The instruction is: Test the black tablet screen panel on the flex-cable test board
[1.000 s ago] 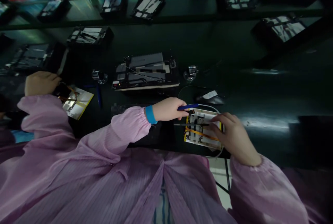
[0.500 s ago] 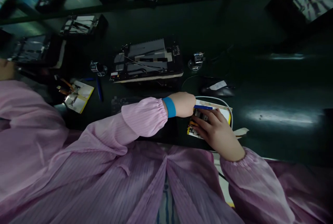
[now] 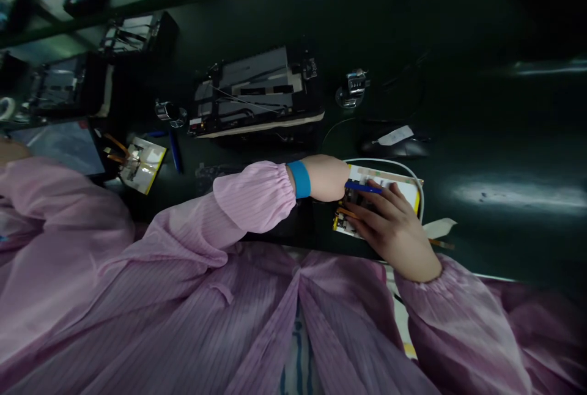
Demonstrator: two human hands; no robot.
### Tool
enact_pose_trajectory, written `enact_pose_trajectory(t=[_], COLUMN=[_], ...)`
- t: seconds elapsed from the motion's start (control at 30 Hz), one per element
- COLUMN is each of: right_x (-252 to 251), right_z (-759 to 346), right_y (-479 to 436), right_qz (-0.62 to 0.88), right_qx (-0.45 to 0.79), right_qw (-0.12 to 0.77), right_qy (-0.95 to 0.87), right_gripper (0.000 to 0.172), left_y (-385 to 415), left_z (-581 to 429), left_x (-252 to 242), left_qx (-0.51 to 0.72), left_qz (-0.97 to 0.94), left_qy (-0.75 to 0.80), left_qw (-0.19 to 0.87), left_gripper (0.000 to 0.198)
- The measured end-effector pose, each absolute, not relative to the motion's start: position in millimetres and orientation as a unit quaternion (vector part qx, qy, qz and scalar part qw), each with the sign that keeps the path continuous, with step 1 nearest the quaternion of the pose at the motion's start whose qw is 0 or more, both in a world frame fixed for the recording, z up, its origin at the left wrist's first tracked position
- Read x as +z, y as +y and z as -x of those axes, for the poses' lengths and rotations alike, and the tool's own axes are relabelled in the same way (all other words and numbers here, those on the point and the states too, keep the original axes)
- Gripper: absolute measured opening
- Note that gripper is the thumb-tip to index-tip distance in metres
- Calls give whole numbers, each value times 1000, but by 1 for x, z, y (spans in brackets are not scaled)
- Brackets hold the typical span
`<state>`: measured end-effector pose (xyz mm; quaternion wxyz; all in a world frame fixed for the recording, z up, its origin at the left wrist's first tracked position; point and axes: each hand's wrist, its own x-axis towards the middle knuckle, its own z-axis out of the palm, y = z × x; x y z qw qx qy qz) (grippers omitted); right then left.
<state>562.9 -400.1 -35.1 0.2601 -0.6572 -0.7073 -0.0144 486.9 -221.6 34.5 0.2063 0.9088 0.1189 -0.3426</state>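
Observation:
My left hand (image 3: 326, 178), with a blue band at its wrist, is closed, its fingers mostly turned out of sight. A slim blue stick-like tool (image 3: 364, 187) juts from it to the right, its tip near my right index finger. Under that tool lies a flat white-and-yellow battery pack (image 3: 409, 194) with a small circuit board and an orange flex cable (image 3: 347, 212) at its left end. My right hand (image 3: 393, 227) rests over the pack with its fingers stretched out across the board end. A pale cable (image 3: 403, 167) curves round the pack's far side.
A stack of dark device frames (image 3: 259, 92) stands ahead, between two metal tally counters (image 3: 353, 86) (image 3: 169, 112). A black mouse (image 3: 398, 139) carries a white label. At left lie another battery pack (image 3: 145, 166), a blue stick (image 3: 175, 151) and a co-worker's sleeve (image 3: 59, 199).
The view has shifted a little, so the bench items sit at slightly different places. Both hands stay at the battery pack. A screen-like panel now shows beside the co-worker at left.

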Motion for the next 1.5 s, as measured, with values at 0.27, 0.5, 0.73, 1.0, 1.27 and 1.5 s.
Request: enact_pose_trajectory(t=[0.27, 0.5, 0.73, 1.0, 1.27, 1.5], right_x=[-34, -35, -36, -36, -38, -37], right_z=[-563, -564, -564, -564, -565, -564], right_y=[-399, -401, -401, -401, -402, -400], right_qz=[646, 648, 644, 647, 652, 647], right_qx=[-15, -14, -11, -10, -9, -18], right_qw=[275, 267, 283, 280, 261, 262], right_qy=[-712, -713, -711, -709, -712, -716], right_gripper=[15, 17, 15, 15, 16, 15], left_y=[-223, -227, -229, -230, -231, -229], left_z=[-486, -483, -483, -482, -480, -482], left_x=[37, 33, 34, 31, 25, 25], left_qx=[-363, -348, -343, -337, -312, -317], left_qz=[-904, -911, -912, -914, -924, -917], left_qy=[114, 117, 130, 130, 118, 118], left_qw=[194, 186, 185, 185, 186, 211], left_gripper=[33, 33, 35, 33, 34, 35])
